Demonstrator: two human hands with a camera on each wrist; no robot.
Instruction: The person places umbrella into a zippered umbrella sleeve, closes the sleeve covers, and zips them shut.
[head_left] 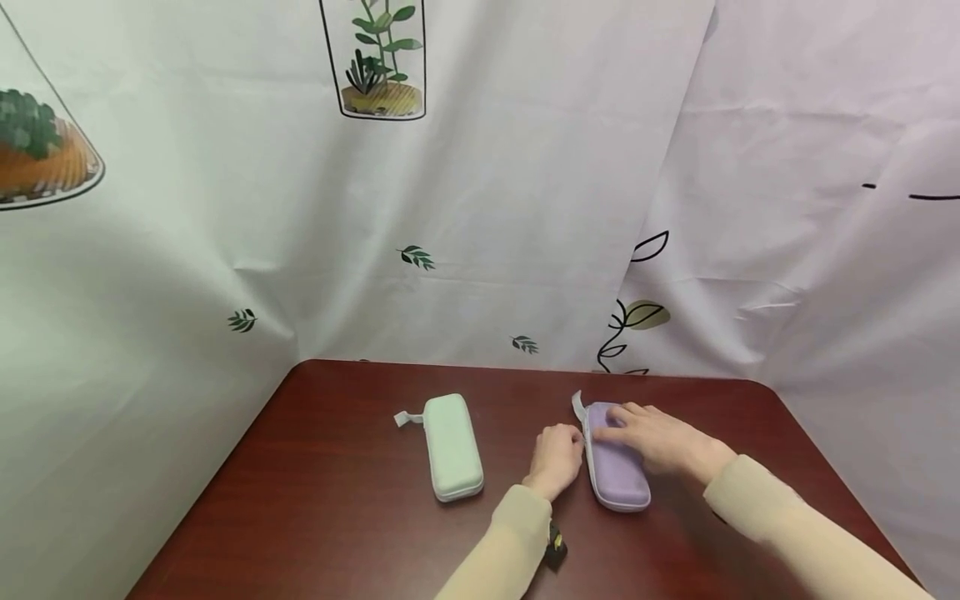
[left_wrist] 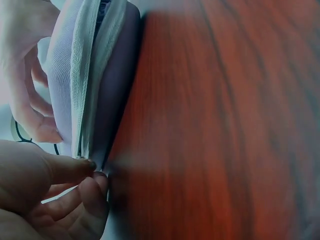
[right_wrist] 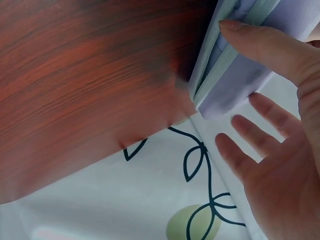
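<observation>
A purple zip case with a pale zipper lies on the table, a light strap at its far left corner. My left hand is at its left side; in the left wrist view the thumb and index finger pinch something small at the zipper's end, mostly hidden by the fingertips. The zipper bands stand apart along the visible side. My right hand rests over the case's top. In the right wrist view its thumb touches the zipper edge, and its other fingers are extended and spread near the case's end.
A mint-green zip case with a pale strap lies left of my left hand on the reddish-brown table. A small black object shows by the left sleeve. A white patterned cloth hangs behind the table.
</observation>
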